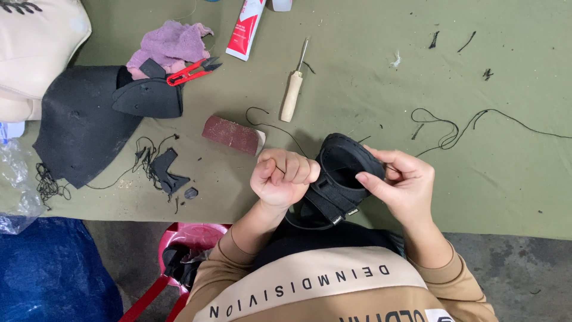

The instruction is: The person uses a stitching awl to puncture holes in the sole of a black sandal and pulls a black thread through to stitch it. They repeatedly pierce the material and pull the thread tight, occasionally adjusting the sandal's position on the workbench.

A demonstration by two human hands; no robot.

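A small black shoe [341, 173] with a strap is held over my lap, its sole edge turned away from me. My right hand [400, 182] grips the shoe's right side, thumb pressed on the rim. My left hand [282, 176] is closed in a fist on a black thread [271, 128] that runs from the shoe's left side up onto the green cloth. Whether a needle is in the fist, I cannot tell.
On the green cloth [357, 89] lie a wooden-handled awl [293, 89], a sandpaper block [232, 134], red snips [192, 71], a glue tube [245, 27], a purple rag [170, 43], black rubber sheets [83, 125], offcuts [167, 170] and loose thread [453, 128]. A red stool [190, 238] stands below.
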